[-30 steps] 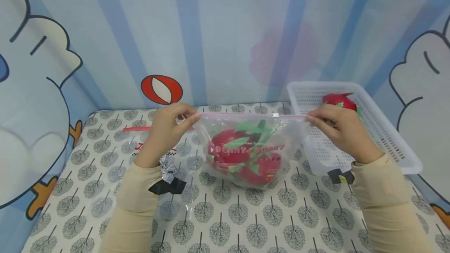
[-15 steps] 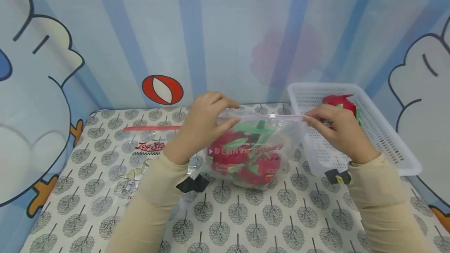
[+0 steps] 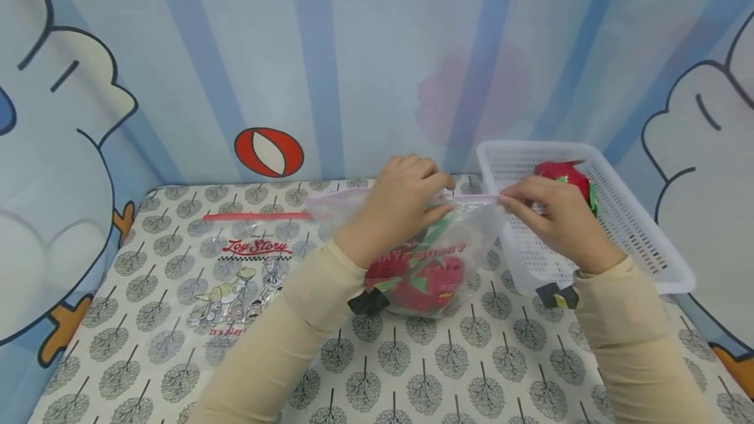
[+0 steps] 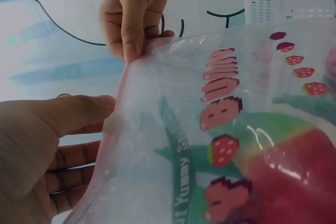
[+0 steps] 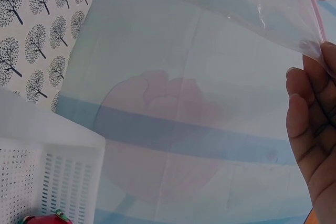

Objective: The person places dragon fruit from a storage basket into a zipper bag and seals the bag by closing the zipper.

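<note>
A clear zip bag (image 3: 476,231) with a pink top strip hangs between the hands in the head view. Red and green fruits (image 3: 432,283), looking like dragon fruits, show through its printed front. My right hand (image 3: 550,214) pinches the bag's right top corner between thumb and fingers. Along the pink strip, my left hand (image 3: 397,205) grips the zip close to the right hand, thumb on the near side and fingers behind. In the left wrist view the thumb (image 4: 92,113) lies at the strip; the slider is hidden from the head camera by this hand.
A white perforated basket (image 3: 639,214) stands at the right, with another red and green fruit (image 3: 565,175) in it. At the left, a flat clear bag (image 3: 235,280) with a red strip lies on the tree-print cloth (image 3: 424,378). A printed curtain (image 3: 383,64) rises behind.
My left hand has moved right along the pink strip, from the bag's left corner to close by the right hand. The right hand still pinches its corner.
</note>
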`<state>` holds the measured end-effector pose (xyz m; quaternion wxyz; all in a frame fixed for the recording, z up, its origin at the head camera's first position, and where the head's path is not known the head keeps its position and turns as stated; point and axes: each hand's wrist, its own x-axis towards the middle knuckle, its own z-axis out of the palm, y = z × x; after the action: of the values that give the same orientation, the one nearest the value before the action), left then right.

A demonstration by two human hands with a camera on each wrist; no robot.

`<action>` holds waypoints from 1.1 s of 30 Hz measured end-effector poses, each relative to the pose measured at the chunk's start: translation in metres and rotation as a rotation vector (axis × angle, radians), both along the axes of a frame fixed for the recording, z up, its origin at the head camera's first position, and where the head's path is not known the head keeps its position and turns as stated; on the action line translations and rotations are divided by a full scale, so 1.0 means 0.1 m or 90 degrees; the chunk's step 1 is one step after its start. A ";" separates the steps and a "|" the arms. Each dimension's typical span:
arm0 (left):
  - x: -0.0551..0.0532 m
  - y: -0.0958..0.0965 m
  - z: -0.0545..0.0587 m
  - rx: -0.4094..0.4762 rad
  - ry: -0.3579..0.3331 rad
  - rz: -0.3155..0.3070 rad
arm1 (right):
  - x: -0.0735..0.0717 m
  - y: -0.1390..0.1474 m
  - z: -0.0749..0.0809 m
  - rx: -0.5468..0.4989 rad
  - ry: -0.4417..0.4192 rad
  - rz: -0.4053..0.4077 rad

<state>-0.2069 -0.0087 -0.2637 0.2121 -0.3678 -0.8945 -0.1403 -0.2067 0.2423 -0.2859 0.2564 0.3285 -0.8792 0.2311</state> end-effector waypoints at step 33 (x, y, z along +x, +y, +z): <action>-0.07 -0.55 0.03 -0.029 -0.052 0.058 | -0.15 0.20 -0.07 -0.010 -0.006 -0.015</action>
<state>-0.2137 -0.0634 -0.2607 0.1732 -0.3254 -0.9212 -0.1248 -0.2214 0.2624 -0.2925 0.2575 0.3152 -0.8822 0.2366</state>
